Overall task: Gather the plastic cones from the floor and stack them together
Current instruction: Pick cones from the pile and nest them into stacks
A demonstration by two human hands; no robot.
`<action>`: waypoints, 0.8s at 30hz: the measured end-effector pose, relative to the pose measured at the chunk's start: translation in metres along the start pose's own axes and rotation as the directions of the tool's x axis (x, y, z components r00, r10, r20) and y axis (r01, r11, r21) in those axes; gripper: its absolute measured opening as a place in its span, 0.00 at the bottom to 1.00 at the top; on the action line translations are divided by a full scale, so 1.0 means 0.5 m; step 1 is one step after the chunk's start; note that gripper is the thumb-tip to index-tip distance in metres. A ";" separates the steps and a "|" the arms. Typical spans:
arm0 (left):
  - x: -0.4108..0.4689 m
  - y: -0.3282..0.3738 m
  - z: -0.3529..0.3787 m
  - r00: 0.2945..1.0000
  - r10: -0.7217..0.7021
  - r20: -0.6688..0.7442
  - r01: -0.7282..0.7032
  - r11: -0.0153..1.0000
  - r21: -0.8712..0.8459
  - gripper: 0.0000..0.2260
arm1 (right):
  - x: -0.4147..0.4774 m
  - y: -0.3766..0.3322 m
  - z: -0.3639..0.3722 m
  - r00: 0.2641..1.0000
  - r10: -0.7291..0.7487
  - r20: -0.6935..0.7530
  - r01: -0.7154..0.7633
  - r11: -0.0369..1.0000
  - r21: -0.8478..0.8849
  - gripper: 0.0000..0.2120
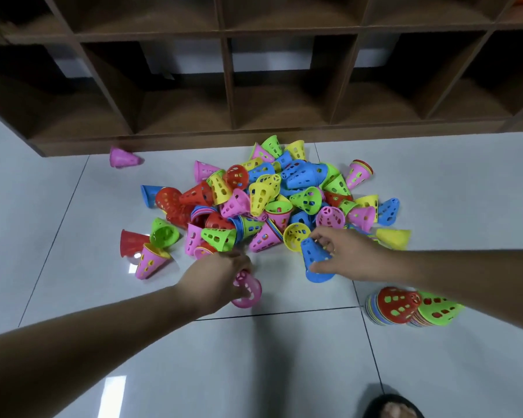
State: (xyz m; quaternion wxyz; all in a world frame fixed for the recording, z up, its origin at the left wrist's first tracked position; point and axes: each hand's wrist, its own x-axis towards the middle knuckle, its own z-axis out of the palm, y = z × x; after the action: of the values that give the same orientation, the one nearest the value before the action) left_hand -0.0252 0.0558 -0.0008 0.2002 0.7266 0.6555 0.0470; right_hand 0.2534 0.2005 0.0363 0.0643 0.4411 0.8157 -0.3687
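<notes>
Bare floor (254, 357) lies open nearside; cone pile (272, 200) and shelf (230, 86) block beyond.

Colourful perforated cones (261, 193) in a loose heap; two stacks (396, 306) nearby

Bright, even light falls from overhead. The glossy floor (435, 182) throws back white glare patches low on the left. The shelf (230, 86) cubbies sit in deep shadow, their lines bowing toward the frame edges. The left hand (224, 276) looks slightly smeared.
</notes>
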 end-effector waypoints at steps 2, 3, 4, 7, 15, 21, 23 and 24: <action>0.003 -0.008 0.032 1.000 0.006 0.028 -0.006 1.000 0.004 0.17 | 0.015 0.014 0.045 0.999 -0.053 0.000 0.053 0.998 -0.022 0.21; 0.003 -0.013 0.047 0.999 0.011 0.048 -0.011 1.000 0.010 0.17 | 0.024 0.014 0.065 0.997 -0.071 -0.007 0.070 0.997 -0.032 0.19; 0.003 -0.019 0.061 0.998 0.018 0.068 -0.019 1.000 0.012 0.17 | 0.033 0.012 0.084 0.996 -0.085 -0.021 0.084 0.996 -0.042 0.19; 0.005 -0.029 0.088 0.993 0.032 0.113 -0.033 0.999 0.010 0.15 | 0.058 0.004 0.139 0.993 -0.108 -0.048 0.105 0.992 -0.064 0.19; 0.028 -0.043 0.144 0.998 0.009 0.063 -0.007 0.999 -0.037 0.17 | 0.084 0.036 0.234 0.990 -0.109 -0.090 0.094 0.984 -0.154 0.19; 0.013 -0.043 0.167 1.000 -0.015 0.007 0.015 0.997 -0.078 0.23 | 0.071 0.058 0.246 0.992 -0.091 -0.085 0.075 0.980 -0.183 0.27; 0.007 -0.044 0.158 0.997 -0.017 -0.078 0.008 0.993 -0.119 0.22 | 0.059 0.066 0.226 0.991 -0.081 -0.111 0.062 0.985 -0.159 0.29; 0.007 -0.048 0.152 0.989 -0.031 -0.146 0.011 0.991 -0.130 0.20 | 0.052 0.073 0.213 0.984 -0.092 -0.154 0.066 0.984 -0.165 0.27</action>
State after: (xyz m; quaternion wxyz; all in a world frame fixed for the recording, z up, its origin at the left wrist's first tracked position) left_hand -0.0221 0.0432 -0.0796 0.1982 0.6997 0.6718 0.1408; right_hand 0.2423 0.1600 -0.0714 0.0188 0.4301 0.8619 -0.2677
